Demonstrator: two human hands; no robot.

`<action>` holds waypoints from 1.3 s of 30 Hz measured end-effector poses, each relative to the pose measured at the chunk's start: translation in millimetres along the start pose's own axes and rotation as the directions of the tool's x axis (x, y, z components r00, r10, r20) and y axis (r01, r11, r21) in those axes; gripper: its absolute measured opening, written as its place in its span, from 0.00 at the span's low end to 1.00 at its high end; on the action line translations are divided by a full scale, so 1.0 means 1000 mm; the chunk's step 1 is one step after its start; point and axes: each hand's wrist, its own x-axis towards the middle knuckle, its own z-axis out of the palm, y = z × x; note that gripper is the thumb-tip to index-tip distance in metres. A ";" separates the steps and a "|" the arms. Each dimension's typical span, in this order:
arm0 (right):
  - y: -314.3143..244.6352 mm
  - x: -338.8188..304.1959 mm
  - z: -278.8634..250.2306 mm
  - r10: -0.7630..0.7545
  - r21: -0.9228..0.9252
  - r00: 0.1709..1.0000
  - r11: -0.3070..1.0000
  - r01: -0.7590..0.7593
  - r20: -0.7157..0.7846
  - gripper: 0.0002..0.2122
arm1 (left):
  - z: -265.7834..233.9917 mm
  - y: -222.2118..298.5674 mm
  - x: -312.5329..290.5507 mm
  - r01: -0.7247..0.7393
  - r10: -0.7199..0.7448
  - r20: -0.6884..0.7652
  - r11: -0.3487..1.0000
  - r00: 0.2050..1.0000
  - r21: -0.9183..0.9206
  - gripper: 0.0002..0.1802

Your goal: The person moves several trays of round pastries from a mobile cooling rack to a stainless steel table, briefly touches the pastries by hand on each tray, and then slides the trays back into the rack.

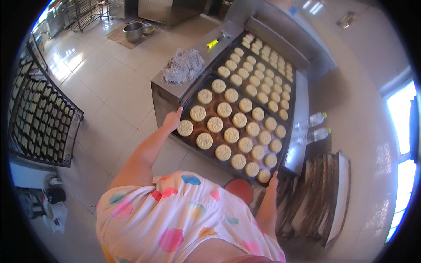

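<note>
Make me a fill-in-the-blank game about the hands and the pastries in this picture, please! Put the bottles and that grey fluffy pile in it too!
1. The left hand touches the nearest baking tray at its near ___ corner, and the right hand is at the other near corner.
2. The pastries on that tray are ___ in shape, not square.
3. To the right of that tray, you can count ___ clear plastic bottles.
4. The tangled pile to the left is coloured ___.

Missing words: left; round; two; grey.
</note>
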 end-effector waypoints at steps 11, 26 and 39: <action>-0.014 -0.024 0.007 0.139 0.251 0.990 0.959 -0.131 -0.014 0.36 | 0.011 -0.007 0.011 0.005 -0.003 -0.032 0.998 0.999 0.058 0.44; -0.025 0.008 0.022 -0.021 0.152 0.995 0.988 0.036 -0.097 0.28 | 0.022 0.006 0.023 -0.042 0.046 -0.085 0.998 0.995 0.050 0.39; -0.032 0.015 0.034 -0.132 -0.038 0.976 0.991 0.128 -0.171 0.26 | 0.026 0.019 0.033 -0.076 0.089 -0.127 0.992 0.988 0.105 0.38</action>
